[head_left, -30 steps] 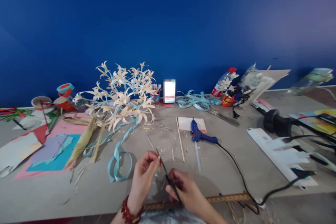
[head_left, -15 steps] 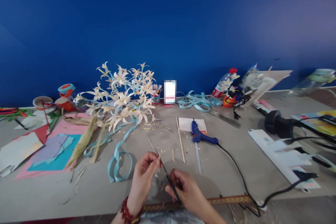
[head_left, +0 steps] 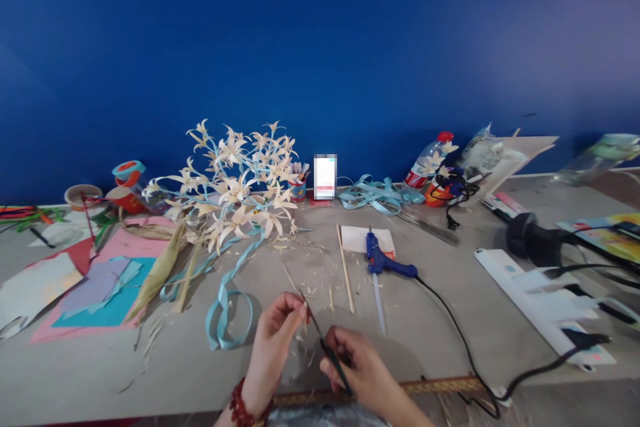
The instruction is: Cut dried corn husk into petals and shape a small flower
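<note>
My right hand [head_left: 361,359] grips a pair of dark-handled scissors [head_left: 327,349], its fingers wrapped around the handles. The thin blades point up and left, reaching the fingertips of my left hand [head_left: 277,328]. Between that thumb and forefinger is a small pale strip [head_left: 305,324], perhaps corn husk, mostly hidden by the fingers. Pale trimmings [head_left: 331,299] lie scattered on the grey table [head_left: 185,370] around both hands. Left of my left hand, a light blue ribbon [head_left: 212,328] curls on the tabletop.
Beyond my hands stand cream husk flowers [head_left: 235,190] on blue stems. A blue glue gun [head_left: 383,260] lies right of a thin wooden stick [head_left: 346,273]. Coloured paper [head_left: 105,307] and a dried husk [head_left: 159,270] sit left. A white power strip [head_left: 530,307] with black cords occupies the right.
The scissors and my right hand have shifted slightly right and down. More of the pale strip shows below my left fingertips. The whole view has moved a little.
</note>
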Available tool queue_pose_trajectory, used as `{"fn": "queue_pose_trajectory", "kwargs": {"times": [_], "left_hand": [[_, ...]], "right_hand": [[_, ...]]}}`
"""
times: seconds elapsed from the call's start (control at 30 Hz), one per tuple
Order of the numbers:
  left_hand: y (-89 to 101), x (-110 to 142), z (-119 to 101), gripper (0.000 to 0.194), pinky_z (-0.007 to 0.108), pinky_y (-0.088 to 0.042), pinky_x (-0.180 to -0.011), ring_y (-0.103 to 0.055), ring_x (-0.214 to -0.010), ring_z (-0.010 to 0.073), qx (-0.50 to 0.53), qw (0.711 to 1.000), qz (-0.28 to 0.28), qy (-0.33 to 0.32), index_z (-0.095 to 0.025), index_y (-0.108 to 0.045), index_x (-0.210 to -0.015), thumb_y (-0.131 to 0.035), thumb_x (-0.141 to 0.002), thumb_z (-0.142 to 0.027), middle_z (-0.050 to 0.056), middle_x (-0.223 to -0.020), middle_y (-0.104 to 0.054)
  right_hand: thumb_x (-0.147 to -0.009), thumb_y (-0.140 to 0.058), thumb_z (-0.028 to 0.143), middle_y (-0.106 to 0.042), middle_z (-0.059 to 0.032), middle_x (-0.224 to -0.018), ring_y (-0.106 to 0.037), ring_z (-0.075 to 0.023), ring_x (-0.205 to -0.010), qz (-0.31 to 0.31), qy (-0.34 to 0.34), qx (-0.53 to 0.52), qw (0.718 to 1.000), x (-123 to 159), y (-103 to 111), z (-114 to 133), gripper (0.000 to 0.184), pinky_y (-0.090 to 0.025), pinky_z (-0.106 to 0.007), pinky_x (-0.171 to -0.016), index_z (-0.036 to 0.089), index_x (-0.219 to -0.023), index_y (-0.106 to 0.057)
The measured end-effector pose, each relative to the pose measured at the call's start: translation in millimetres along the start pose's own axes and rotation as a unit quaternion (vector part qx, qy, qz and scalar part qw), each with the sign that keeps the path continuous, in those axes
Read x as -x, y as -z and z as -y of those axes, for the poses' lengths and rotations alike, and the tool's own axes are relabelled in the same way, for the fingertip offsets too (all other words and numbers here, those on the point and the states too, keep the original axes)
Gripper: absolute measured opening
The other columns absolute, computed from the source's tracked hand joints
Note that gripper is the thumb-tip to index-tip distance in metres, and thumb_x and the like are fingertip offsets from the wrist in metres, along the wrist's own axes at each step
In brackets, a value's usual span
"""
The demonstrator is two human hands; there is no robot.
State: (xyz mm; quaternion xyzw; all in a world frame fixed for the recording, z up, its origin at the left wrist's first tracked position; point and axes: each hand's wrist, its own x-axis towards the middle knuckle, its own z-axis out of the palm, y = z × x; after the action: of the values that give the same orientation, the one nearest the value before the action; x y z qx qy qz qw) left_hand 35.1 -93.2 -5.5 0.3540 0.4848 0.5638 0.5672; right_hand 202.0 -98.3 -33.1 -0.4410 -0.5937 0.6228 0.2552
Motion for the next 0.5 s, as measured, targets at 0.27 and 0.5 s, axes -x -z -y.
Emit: {"fn": "queue_pose_trajectory", "kwargs": {"times": [0.27,0.5], "left_hand": [[-4.3,0.6,0.6,0.025,0.024,-0.042,-0.069,-0.054,-0.069,0.0148,-0.004,1.000,-0.020,-0.012,-0.018,-0.059,-0.071,-0.067,-0.081,-0.038,0.001,-0.070,-0.060],[-5.4,1.2,1.9,0.026,0.023,-0.042,-0.068,-0.054,-0.069,0.0146,0.011,0.998,-0.060,-0.004,-0.018,-0.058,-0.071,-0.070,-0.078,-0.039,0.001,-0.072,-0.062]], "right_hand": [[-0.076,-0.066,0.028,-0.038,0.0074,-0.059,-0.034,-0.0102,-0.056,-0.053,0.055,0.153,0.985,-3.3,0.8,-0.9,0.030,-0.024,-0.021,-0.052,0.021,-0.065,-0.038],[-0.079,-0.064,0.037,-0.046,0.0047,-0.060,-0.041,-0.0135,-0.055,-0.083,0.046,0.270,0.958,-4.2,0.4,5.4,0.027,-0.025,-0.023,-0.053,0.022,-0.070,-0.044]]}}
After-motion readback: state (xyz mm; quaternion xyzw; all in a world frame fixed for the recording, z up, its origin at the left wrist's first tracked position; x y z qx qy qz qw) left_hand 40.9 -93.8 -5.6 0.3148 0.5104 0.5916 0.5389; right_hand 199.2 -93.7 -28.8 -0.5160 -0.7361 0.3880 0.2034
